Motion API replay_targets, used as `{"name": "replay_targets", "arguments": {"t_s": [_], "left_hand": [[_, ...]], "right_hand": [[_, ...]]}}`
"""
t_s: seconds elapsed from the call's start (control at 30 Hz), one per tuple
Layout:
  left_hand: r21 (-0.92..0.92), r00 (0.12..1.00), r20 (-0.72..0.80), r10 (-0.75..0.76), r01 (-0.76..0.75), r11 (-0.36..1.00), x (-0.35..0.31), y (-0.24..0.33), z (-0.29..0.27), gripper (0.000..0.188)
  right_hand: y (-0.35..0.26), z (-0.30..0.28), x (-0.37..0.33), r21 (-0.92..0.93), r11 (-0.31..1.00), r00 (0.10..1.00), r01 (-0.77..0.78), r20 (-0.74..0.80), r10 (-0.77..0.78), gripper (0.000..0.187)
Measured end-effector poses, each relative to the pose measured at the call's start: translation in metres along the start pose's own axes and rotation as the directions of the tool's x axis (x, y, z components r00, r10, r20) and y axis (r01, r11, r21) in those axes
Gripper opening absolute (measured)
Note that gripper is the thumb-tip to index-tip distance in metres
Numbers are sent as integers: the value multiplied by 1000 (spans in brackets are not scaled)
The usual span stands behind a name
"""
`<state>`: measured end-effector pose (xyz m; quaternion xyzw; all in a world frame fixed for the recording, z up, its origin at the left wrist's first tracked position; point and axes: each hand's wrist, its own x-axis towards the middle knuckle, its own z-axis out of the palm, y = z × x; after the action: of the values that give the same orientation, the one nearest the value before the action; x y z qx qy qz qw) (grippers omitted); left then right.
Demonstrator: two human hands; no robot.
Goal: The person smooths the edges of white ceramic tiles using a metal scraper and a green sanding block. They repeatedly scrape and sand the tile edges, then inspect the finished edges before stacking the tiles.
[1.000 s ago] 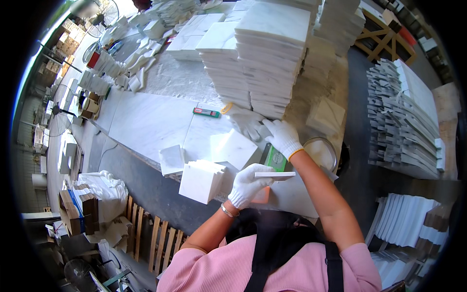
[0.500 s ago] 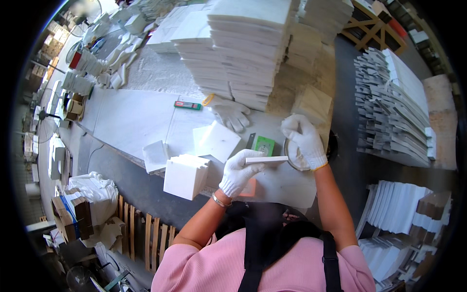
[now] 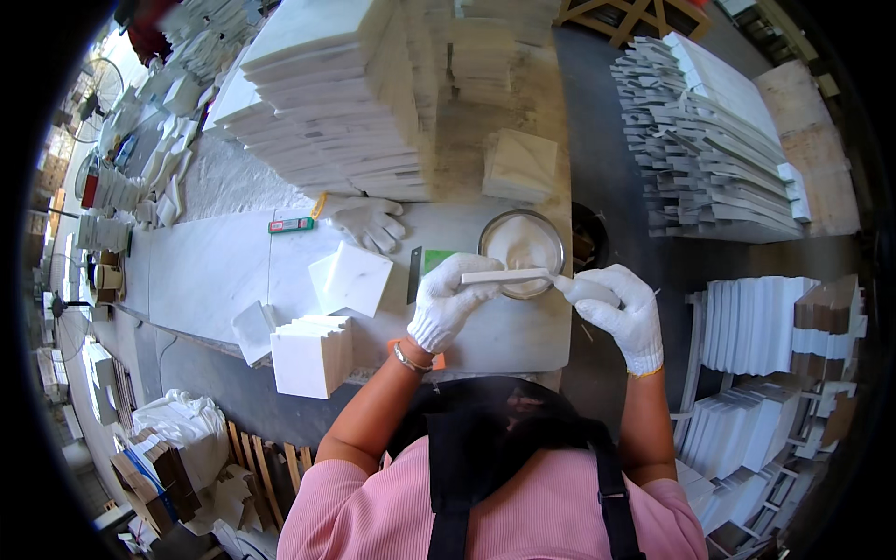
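Observation:
Both my hands wear white gloves. My left hand (image 3: 450, 301) holds a thin white stone tile (image 3: 505, 276) edge-up above the table. My right hand (image 3: 618, 305) grips a small pale tool whose tip touches the tile's right end. Just behind the tile sits a round metal bowl (image 3: 523, 243) of white paste. A square white tile (image 3: 351, 279) lies flat left of my left hand, and a short stack of white tiles (image 3: 311, 354) stands at the table's near edge.
A spare pair of white gloves (image 3: 370, 222), a red-green marker (image 3: 291, 225) and a green-handled scraper (image 3: 422, 266) lie on the marble table (image 3: 205, 271). Tall stacks of white slabs (image 3: 331, 103) rise behind. More tile piles (image 3: 709, 140) line the floor to the right.
My right hand came down from beyond the bowl to the tile's right end. My left hand kept hold of the tile and shifted it slightly right, over the bowl.

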<state>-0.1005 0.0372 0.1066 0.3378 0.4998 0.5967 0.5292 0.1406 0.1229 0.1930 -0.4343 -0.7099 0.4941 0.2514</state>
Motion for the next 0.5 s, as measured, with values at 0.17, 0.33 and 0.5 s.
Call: {"name": "replay_targets", "arguments": {"t_s": [0.17, 0.33, 0.5], "left_hand": [[111, 997, 40, 66, -71, 991, 1, -6, 2, 26], [151, 993, 42, 110, -115, 982, 0, -5, 0, 27], [181, 991, 22, 130, -132, 975, -2, -4, -2, 26]], "right_hand": [[2, -1, -4, -62, 996, 998, 62, -12, -63, 25], [-5, -3, -2, -198, 975, 995, 102, 8, -103, 25], [-9, 0, -1, -228, 960, 987, 160, 3, -163, 25]]}}
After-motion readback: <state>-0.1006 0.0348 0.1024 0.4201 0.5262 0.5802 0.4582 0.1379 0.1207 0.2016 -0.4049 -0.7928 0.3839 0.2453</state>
